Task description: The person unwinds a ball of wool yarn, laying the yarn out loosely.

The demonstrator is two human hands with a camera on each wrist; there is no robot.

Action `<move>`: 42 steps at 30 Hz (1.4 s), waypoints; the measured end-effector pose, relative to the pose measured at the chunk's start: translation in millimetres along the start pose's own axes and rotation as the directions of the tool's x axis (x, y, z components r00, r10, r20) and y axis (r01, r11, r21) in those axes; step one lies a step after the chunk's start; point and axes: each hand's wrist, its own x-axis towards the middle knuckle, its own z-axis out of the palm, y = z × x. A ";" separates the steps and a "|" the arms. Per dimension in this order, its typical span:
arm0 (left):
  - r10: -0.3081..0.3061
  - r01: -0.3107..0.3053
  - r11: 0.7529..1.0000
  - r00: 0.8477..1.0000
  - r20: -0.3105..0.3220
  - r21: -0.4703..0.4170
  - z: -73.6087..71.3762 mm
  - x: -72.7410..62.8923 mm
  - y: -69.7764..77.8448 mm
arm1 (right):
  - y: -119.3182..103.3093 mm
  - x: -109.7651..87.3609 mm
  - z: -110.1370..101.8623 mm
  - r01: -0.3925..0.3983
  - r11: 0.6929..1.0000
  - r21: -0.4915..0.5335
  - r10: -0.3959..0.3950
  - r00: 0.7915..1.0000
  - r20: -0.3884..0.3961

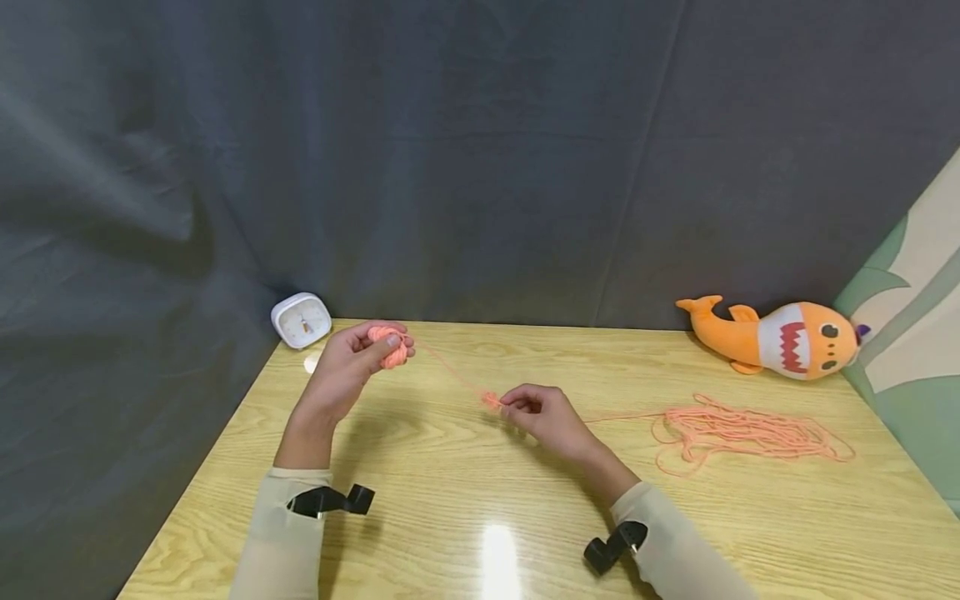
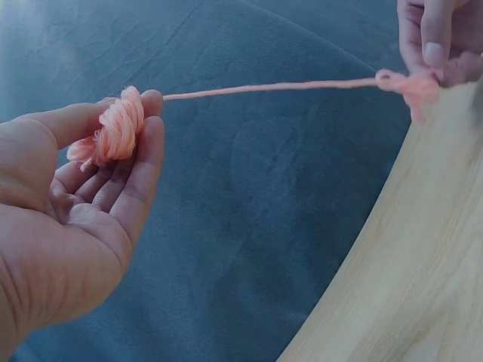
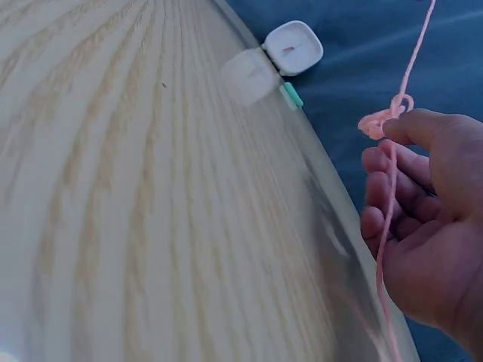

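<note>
My left hand (image 1: 348,367) holds a small wound ball of pink yarn (image 1: 390,347) between thumb and fingers, raised above the table. From that ball a taut strand (image 2: 272,87) runs across to my right hand (image 1: 551,421). Thumb and index finger of the right hand pinch a little tangled knot of yarn (image 3: 385,119). Below the pinch, the yarn hangs past the palm in the right wrist view. In the head view it leads on to a loose pile of pink yarn (image 1: 750,433) lying on the right of the table.
An orange toy shark (image 1: 780,340) lies at the back right, behind the yarn pile. A white square clock (image 1: 302,321) stands at the back left corner of the wooden table (image 1: 420,517). Dark cloth (image 1: 480,167) hangs behind the table and on the left.
</note>
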 end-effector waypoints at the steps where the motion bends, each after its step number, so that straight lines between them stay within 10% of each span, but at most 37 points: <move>1: 0.003 -0.003 1.000 1.000 -0.002 0.000 -0.8 0.0 0.0 | -0.4 -1.5 -2.5 0.006 1.000 0.000 -0.006 1.000 -0.001; 30: 0.054 -0.057 0.995 0.998 -0.046 -0.080 -20.3 -4.9 4.9 | -1.3 -75.1 -122.3 -0.002 0.999 -0.041 -0.010 0.953 -0.302; 42: 0.046 -0.051 0.994 0.998 -0.053 -0.096 -21.8 -6.4 5.9 | 11.6 -107.9 -185.8 0.086 0.956 0.280 0.047 0.899 -0.435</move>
